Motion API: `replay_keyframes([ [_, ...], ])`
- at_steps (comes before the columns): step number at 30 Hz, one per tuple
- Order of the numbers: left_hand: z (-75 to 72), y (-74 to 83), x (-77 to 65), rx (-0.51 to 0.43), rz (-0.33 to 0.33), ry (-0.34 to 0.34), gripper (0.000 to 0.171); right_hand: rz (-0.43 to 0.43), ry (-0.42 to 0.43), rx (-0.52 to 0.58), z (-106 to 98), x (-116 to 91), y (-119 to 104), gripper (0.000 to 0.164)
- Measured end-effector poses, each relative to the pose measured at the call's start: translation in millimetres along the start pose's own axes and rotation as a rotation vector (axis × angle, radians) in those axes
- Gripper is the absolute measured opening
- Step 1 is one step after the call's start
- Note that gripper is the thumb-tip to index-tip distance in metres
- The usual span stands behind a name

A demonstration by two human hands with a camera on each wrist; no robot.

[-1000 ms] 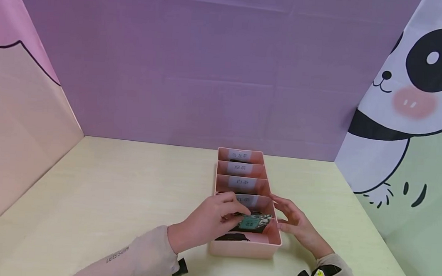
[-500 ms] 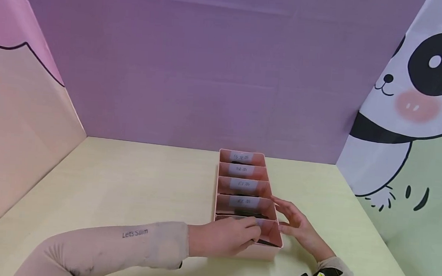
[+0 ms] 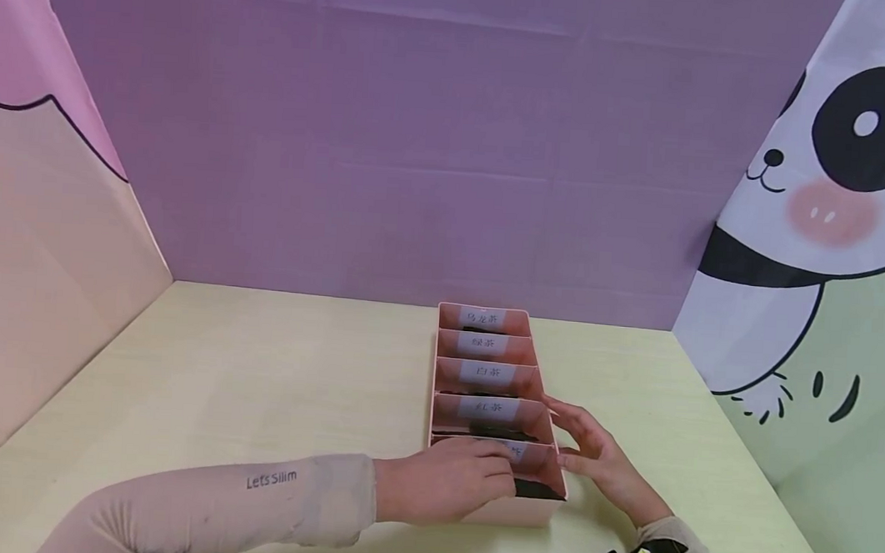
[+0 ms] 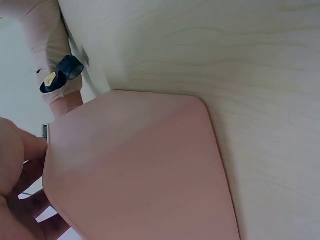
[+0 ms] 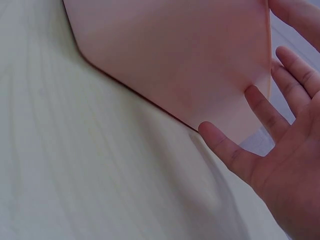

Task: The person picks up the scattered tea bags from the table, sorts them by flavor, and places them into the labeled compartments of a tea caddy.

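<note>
A long pink divided box (image 3: 505, 511) stands on the table, with a paper label in each compartment. My left hand (image 3: 456, 482) reaches over its near wall into the front compartment. Its fingertips are hidden there, so I cannot tell whether they hold anything. Beside them a dark packet (image 3: 538, 489) shows in that compartment. In the left wrist view the fingers of the left hand (image 4: 22, 185) bend over the box rim. My right hand (image 3: 601, 464) rests against the box's right side. Its fingers spread along the wall in the right wrist view, some fingertips touching it.
Behind the front compartment, another holds a dark packet (image 3: 490, 432). Dark edges also show in compartments farther back. The pale wooden table (image 3: 295, 369) extends to both sides of the box. A purple backdrop (image 3: 419, 142) and printed side panels enclose it.
A second ago my left hand pinched a green-and-black tea packet over the front of the box. The hand has since lowered into the front compartment, and that packet is out of sight. My right hand stays put.
</note>
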State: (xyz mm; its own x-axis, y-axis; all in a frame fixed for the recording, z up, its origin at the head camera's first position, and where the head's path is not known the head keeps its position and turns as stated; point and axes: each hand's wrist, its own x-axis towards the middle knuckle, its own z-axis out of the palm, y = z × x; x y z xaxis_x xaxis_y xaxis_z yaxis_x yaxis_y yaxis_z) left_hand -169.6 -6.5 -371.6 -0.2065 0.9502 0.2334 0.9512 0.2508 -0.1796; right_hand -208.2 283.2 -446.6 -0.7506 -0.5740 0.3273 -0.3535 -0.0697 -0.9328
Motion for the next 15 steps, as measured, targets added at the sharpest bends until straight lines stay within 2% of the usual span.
replay_keyframes([
  [4, 3.0, -0.1, -1.6, 0.046, -0.015, 0.040, 0.015, -0.002, -0.002, 0.002, 0.2, 1.1, -0.8, 0.059],
  [9, 2.0, -1.1, -3.5, 0.068, 0.006, 0.058, 0.016, -0.012, -0.004, 0.016, 0.7, 1.1, -1.7, 0.059],
  [15, -1.5, -5.9, -7.6, 0.079, 0.049, -0.005, 0.025, -0.022, -0.007, 0.025, 1.7, 1.7, -3.9, 0.058],
])
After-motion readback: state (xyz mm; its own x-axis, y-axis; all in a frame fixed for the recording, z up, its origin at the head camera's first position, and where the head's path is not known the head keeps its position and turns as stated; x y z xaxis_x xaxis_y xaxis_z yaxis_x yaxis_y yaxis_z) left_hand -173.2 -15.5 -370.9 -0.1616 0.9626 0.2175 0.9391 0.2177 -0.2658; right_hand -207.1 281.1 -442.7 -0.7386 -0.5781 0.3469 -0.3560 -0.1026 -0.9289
